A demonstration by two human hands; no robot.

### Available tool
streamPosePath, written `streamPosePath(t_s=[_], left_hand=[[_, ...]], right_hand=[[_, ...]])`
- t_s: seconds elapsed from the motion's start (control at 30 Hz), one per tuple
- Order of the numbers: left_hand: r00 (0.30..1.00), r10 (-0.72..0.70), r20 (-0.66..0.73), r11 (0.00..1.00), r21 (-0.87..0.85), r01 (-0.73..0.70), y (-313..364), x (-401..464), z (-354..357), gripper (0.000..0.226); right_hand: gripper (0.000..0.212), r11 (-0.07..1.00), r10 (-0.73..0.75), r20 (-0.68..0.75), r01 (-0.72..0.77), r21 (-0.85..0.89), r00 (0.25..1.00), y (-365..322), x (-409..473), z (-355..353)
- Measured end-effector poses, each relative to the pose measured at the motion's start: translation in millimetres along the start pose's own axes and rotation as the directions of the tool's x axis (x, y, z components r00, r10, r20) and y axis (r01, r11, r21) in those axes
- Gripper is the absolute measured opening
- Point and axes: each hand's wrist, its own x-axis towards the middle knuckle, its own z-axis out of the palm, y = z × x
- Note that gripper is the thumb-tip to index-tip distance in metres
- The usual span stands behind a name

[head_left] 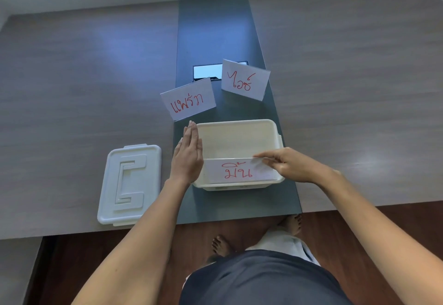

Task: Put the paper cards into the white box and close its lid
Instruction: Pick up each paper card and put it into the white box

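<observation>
Box: I see one white box (236, 141), smooth plastic, rectangular with rounded corners, open on the tabletop (84, 89), which is grey wood-grain with a darker strip down the middle.
Lid: one white lid (130, 183), flat, with a raised angular pattern, lying on the tabletop left of the box, apart from it.
Cards: I count three paper cards, white with red handwriting. One card (239, 171) stands inside the box against its near wall. The second card (188, 100) stands just beyond the box's far left corner; the third card (245, 80) stands further beyond the box.
Right hand (291, 165): its grip pinches the top right edge of the card inside the box.
Left hand (188, 155): flat, fingers straight and together, holding nothing, resting against the box's left rim.
</observation>
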Motion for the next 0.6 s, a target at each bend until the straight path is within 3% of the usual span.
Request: streamPosePath(t_s=[0.2,0.43,0.5,0.6], left_hand=[[1.0,0.004,-0.012,1.0,-0.019,-0.004,-0.2,-0.2,-0.9,0.054],[1.0,-0.002,-0.015,1.0,-0.022,0.001,1.2,-1.1,-0.8,0.054],[1.0,0.0,-0.017,1.0,-0.022,0.0,1.5,-1.0,-1.2,0.054],[1.0,-0.001,-0.019,1.0,-0.027,0.0,1.6,-0.9,-1.0,0.054]], right_hand=[[0.037,0.999,0.038,0.083,-0.037,-0.019,0.996,-0.1,6.3,0.2],[0.035,0.987,0.063,0.262,-0.022,-0.159,0.963,-6.2,18.1,4.8],[0.034,0.988,0.029,0.231,0.007,-0.153,0.972,-9.7,20.7,0.9],[0.032,0.994,-0.062,0.076,0.069,-0.088,0.995,-13.7,26.6,-11.3]])
